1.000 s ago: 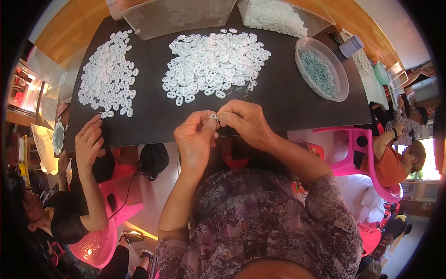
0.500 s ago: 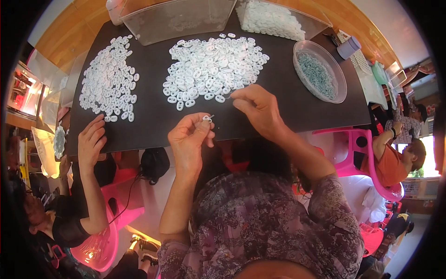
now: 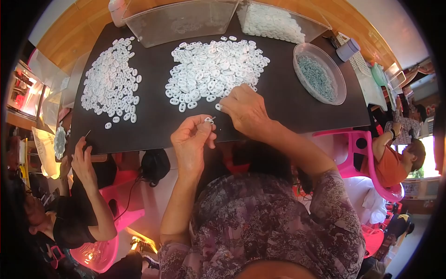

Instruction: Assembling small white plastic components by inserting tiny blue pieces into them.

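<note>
My left hand [image 3: 189, 138] is closed in a pinch on a small white oval piece with two holes [image 3: 208, 120]; a thin metal pin or screw sticks out beside it. My right hand [image 3: 245, 111] is curled down at the near edge of the middle pile of white two-hole pieces [image 3: 213, 65]. Its fingertips are pressed together and meet one loose white piece [image 3: 218, 107]; whether anything else is between them is hidden.
A round clear dish of small grey-green metal parts [image 3: 341, 83] stands to the right. Clear bins [image 3: 181, 25] line the back, one filled with white pieces [image 3: 274, 23]. Leftward lies another white pile [image 3: 111, 83], beside a co-worker's hand [image 3: 83, 162] holding a thin pin.
My right hand has moved left and slightly down along the pile's near edge. My left hand barely shifts, still pinching its piece. The co-worker's hand has drawn back from the left pile.
</note>
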The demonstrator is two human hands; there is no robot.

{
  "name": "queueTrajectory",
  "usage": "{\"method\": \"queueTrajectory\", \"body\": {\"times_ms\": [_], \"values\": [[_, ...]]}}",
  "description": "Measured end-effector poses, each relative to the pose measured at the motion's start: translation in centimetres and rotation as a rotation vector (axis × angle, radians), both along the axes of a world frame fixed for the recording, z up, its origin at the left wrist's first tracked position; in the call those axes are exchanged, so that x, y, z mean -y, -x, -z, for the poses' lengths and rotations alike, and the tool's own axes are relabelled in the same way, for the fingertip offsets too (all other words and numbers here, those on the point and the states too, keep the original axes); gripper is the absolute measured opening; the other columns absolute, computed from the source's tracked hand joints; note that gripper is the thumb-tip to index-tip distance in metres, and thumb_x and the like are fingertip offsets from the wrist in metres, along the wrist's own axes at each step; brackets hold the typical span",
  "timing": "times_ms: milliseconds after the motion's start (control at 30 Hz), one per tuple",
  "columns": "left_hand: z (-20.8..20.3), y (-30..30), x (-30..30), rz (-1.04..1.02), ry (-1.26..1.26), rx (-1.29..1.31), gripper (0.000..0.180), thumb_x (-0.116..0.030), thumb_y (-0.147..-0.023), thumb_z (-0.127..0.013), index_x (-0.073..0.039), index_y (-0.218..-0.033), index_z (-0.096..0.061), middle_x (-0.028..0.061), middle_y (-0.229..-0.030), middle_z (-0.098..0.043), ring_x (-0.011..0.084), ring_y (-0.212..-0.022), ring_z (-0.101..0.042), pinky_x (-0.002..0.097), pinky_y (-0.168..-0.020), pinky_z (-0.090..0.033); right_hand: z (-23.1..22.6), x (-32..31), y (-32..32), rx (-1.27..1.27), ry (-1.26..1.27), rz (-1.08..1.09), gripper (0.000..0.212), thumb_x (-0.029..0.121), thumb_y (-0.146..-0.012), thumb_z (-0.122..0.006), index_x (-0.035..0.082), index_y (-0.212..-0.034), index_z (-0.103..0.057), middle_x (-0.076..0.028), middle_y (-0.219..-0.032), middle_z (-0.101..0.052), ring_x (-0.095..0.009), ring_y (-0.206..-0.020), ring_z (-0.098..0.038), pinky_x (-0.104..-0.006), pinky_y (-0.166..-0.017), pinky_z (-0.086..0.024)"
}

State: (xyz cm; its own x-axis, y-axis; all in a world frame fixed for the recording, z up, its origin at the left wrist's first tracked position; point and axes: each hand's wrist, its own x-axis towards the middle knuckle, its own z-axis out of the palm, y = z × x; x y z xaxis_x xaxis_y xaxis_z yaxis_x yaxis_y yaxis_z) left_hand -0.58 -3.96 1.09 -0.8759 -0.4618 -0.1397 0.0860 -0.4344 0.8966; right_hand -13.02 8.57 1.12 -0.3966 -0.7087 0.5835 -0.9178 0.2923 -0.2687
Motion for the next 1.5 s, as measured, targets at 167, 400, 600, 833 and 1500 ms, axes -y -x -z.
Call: {"method": "queueTrajectory", "body": {"times_ms": [167,400,600,833,1500], "values": [[0.0,-0.1,-0.2,-0.023,0.004,-0.015,0.012,-0.003,-0.085,-0.058,0.006,-0.093,-0.061,0.01,-0.078,-0.062,0.0111,-0.059,-0.055,0.0218,-0.047,-0.043,-0.3,0.0,-0.4,0.034,0.027,0.01,0.011,0.008,-0.069,-0.069,0.007,-0.076,-0.061,-0.006,-0.071,-0.049,-0.025,-0.07,-0.048,-0.0359,-0.058,-0.038],[0.1,-0.1,-0.2,-0.039,0.007,-0.028,0.012,-0.003,-0.085,-0.059,0.006,-0.093,-0.061,0.0096,-0.077,-0.061,0.0114,-0.057,-0.054,0.0218,-0.046,-0.043,-0.5,0.4,-0.8,-0.113,-0.11,-0.041,0.01,0.005,-0.069,-0.063,0.006,-0.078,-0.06,-0.006,-0.071,-0.049,-0.025,-0.07,-0.048,-0.0362,-0.059,-0.039],[-0.1,0.0,-0.3,-0.043,-0.013,-0.036,0.011,-0.003,-0.085,-0.058,0.006,-0.092,-0.061,0.0098,-0.077,-0.062,0.0115,-0.057,-0.055,0.0219,-0.047,-0.043,-1.0,-0.4,-1.4,0.171,0.033,-0.026,0.01,0.004,-0.072,-0.064,0.006,-0.082,-0.065,-0.009,-0.078,-0.058,-0.024,-0.074,-0.055,-0.0321,-0.063,-0.045],[-0.3,-0.2,-0.1,-0.057,-0.052,-0.025,0.011,-0.004,-0.086,-0.059,0.005,-0.092,-0.061,0.0104,-0.076,-0.062,0.0125,-0.056,-0.055,0.0228,-0.047,-0.043,-1.7,-1.2,-2.0,1.088,0.228,-0.101,0.01,0.003,-0.081,-0.063,0.001,-0.091,-0.067,-0.003,-0.088,-0.064,-0.009,-0.082,-0.058,-0.0229,-0.075,-0.047],[-1.3,-0.4,-1.4,-0.028,0.009,-0.017,0.013,-0.006,-0.085,-0.061,0.003,-0.094,-0.061,0.0069,-0.075,-0.06,0.0095,-0.058,-0.054,0.0206,-0.047,-0.042,-2.2,-1.2,-2.6,1.27,0.279,-0.055,0.015,0.01,-0.084,-0.061,0.002,-0.096,-0.063,-0.002,-0.078,-0.063,-0.005,-0.067,-0.053,-0.0186,-0.057,-0.041]]}}
